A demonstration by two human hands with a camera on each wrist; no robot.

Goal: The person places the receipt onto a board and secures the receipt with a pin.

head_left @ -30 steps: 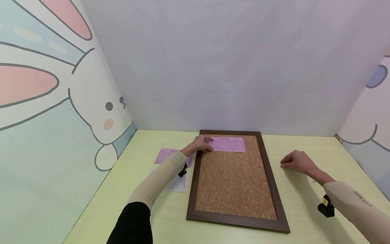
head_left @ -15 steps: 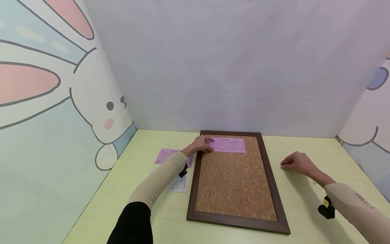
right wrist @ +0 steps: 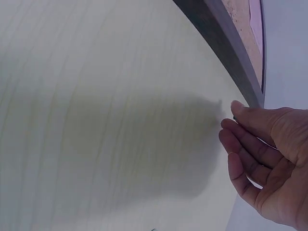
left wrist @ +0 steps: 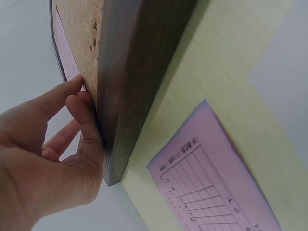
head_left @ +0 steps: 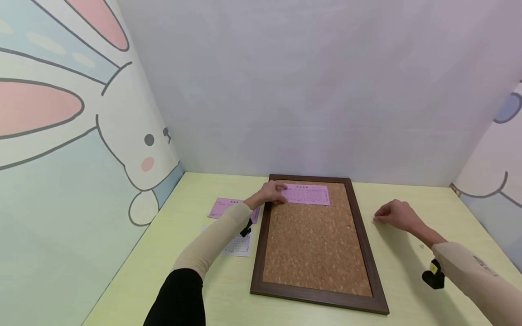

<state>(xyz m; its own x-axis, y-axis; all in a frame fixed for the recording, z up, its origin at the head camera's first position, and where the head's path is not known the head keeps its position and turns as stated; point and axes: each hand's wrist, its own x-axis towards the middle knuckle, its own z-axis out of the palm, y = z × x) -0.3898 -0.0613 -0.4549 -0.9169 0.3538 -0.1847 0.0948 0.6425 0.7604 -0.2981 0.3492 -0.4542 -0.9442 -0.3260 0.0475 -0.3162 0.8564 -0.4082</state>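
The left hand is pressed w/ fairly straight fingers on the left end of a pink slip, held flat on the cork board at its far left corner. The right hand is kept loosely curled, fingertips just above the bench, right of the board's frame; nothing is gripped. A second pink slip and a white sheet are seen lying on the bench left of the board, near the rabbit-painted wall.
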